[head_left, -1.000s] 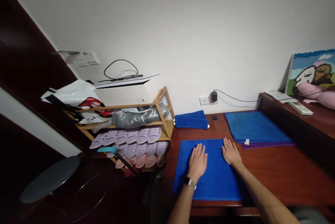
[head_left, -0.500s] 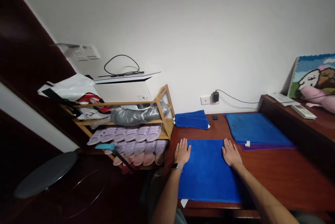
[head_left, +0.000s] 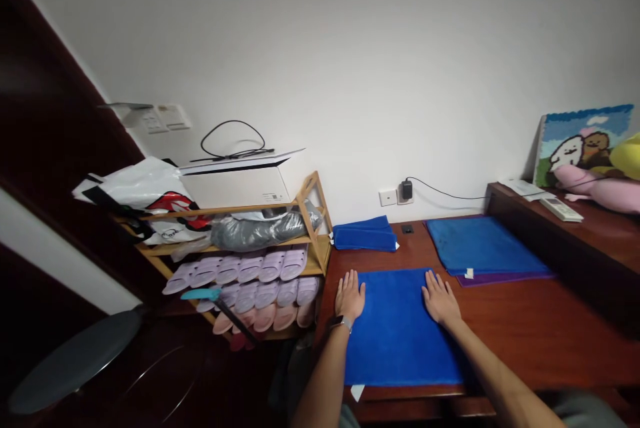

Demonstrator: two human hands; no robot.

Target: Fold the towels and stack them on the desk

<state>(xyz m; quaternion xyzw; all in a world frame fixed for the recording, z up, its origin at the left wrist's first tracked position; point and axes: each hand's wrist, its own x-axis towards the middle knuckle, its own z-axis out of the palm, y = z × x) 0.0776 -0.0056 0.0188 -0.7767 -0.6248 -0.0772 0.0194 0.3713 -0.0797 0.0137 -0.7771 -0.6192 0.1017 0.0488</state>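
A blue towel [head_left: 395,331] lies spread flat on the brown wooden desk [head_left: 530,328], a white tag poking out at its near left corner. My left hand [head_left: 350,296] rests palm down on the towel's far left corner, its fingers stretched out. On the far right corner, my right hand [head_left: 441,298] also lies flat with fingers extended. Behind them sit folded blue towels [head_left: 364,235] against the wall. To the right, another stack has a blue towel [head_left: 485,245] on top and a purple towel [head_left: 505,279] showing beneath it.
A wooden rack [head_left: 316,241] on the left holds lilac slippers [head_left: 250,268], a white box [head_left: 240,185] and a plastic bag [head_left: 145,188]. A black plug [head_left: 407,189] sits in the wall socket. A remote [head_left: 561,209] and pink plush toy [head_left: 600,191] rest on the raised ledge.
The camera view has shifted slightly, showing more of the right ledge with a yellow object. Both hands stay flat on the towel's far corners.
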